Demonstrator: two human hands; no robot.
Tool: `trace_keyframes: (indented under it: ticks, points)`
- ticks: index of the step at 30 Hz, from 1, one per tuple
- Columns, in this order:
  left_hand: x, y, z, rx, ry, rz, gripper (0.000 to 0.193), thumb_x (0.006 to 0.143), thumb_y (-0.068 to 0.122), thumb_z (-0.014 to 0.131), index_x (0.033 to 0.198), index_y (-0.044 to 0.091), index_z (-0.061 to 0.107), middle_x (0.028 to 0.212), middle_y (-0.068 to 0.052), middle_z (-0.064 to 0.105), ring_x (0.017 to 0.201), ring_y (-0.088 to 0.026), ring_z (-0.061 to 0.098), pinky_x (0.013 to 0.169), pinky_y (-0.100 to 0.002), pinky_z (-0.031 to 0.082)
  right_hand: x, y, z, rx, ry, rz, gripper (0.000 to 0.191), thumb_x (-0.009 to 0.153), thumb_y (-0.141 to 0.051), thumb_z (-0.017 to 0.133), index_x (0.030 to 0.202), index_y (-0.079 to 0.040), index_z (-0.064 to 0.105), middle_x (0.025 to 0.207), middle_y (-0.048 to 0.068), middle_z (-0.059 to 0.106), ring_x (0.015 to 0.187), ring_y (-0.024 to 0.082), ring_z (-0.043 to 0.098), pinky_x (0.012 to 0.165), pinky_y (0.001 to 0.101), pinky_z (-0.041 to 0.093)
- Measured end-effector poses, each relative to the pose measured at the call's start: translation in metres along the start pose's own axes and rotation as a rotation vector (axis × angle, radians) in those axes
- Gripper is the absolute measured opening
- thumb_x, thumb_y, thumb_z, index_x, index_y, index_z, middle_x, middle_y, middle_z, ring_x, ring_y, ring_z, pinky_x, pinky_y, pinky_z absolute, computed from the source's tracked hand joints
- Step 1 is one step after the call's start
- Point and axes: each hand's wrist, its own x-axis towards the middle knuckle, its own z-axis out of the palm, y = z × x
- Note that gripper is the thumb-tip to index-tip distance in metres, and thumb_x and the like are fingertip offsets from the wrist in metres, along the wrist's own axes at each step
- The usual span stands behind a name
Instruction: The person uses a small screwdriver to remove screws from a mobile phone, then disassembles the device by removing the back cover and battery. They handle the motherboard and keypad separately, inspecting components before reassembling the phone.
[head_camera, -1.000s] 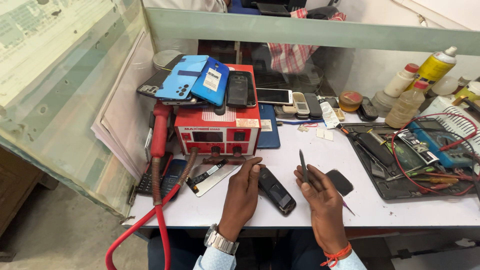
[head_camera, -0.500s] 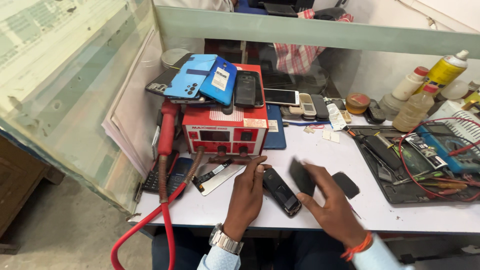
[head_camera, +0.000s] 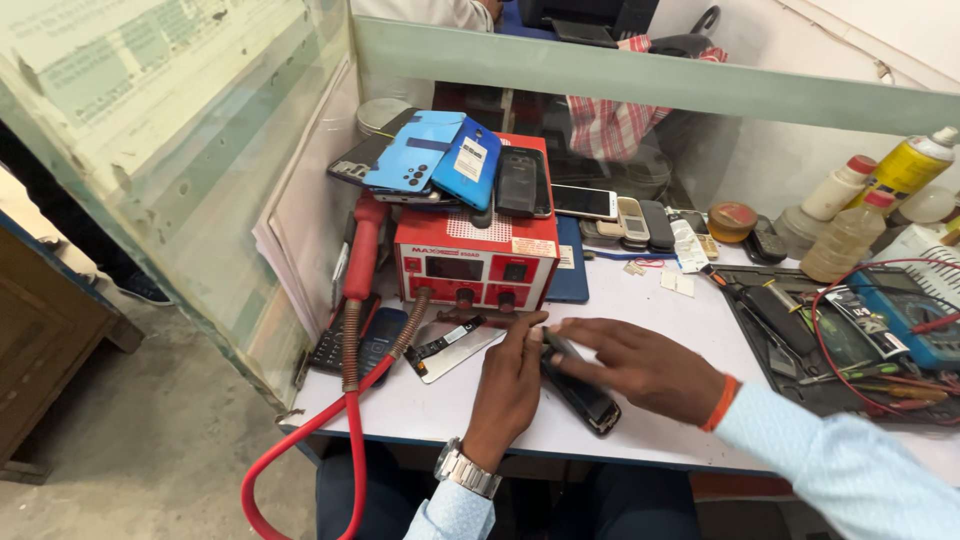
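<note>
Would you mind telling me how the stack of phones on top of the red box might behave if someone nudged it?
The phones lie overlapped and overhang the red box, so they would probably slide. Their glossy backs look slippery. They seem rigid and may crack if they fall.

Red-and-white rework station under stacked phones — bottles, spray can, cluttered tool mat

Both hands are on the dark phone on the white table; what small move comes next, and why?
Probably press the left hand down to steady the dark phone while the right hand works its upper end: both already touch it, and it lies loose, angled across the white table.
</note>
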Motion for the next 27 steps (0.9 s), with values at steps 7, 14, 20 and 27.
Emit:
trace_keyframes:
  ticks: [7, 14, 20, 27]
  points:
    - [0.005, -0.005, 0.004, -0.061, 0.038, 0.182, 0.031, 0.105, 0.021, 0.05, 0.129, 0.005, 0.062, 0.1, -0.013, 0.078, 0.085, -0.024, 0.074, 0.075, -0.037, 0.056, -0.03, -0.041, 0.044, 0.343, 0.28, 0.955, 0.036, 0.086, -0.024, 0.076, 0.115, -0.004, 0.072, 0.121, 0.016, 0.07, 0.121, 0.033, 0.062, 0.099, 0.0414, 0.05]
    - [0.007, -0.007, 0.006, -0.051, 0.019, 0.121, 0.031, 0.104, 0.019, 0.047, 0.128, 0.006, 0.062, 0.103, -0.012, 0.079, 0.085, -0.025, 0.075, 0.076, -0.036, 0.056, -0.021, -0.045, 0.052, 0.205, 0.277, 1.003, 0.03, 0.088, -0.026, 0.072, 0.109, -0.005, 0.074, 0.109, 0.013, 0.076, 0.111, 0.031, 0.067, 0.092, 0.0407, 0.053]
    - [0.011, -0.006, 0.008, -0.036, 0.006, 0.094, 0.032, 0.104, 0.018, 0.046, 0.128, 0.006, 0.062, 0.103, -0.011, 0.079, 0.086, -0.023, 0.076, 0.077, -0.035, 0.057, -0.014, -0.035, 0.041, 0.161, 0.079, 1.126, 0.042, 0.081, -0.031, 0.078, 0.116, -0.009, 0.074, 0.102, 0.012, 0.074, 0.1, 0.03, 0.068, 0.084, 0.0416, 0.054]
    - [0.01, -0.006, 0.004, -0.031, -0.002, 0.065, 0.032, 0.104, 0.017, 0.045, 0.128, 0.006, 0.063, 0.102, -0.011, 0.079, 0.083, -0.023, 0.076, 0.076, -0.035, 0.057, -0.008, -0.026, 0.039, 0.204, 0.002, 1.095, 0.048, 0.075, -0.027, 0.083, 0.118, -0.008, 0.071, 0.103, 0.011, 0.075, 0.103, 0.029, 0.067, 0.087, 0.0412, 0.054]
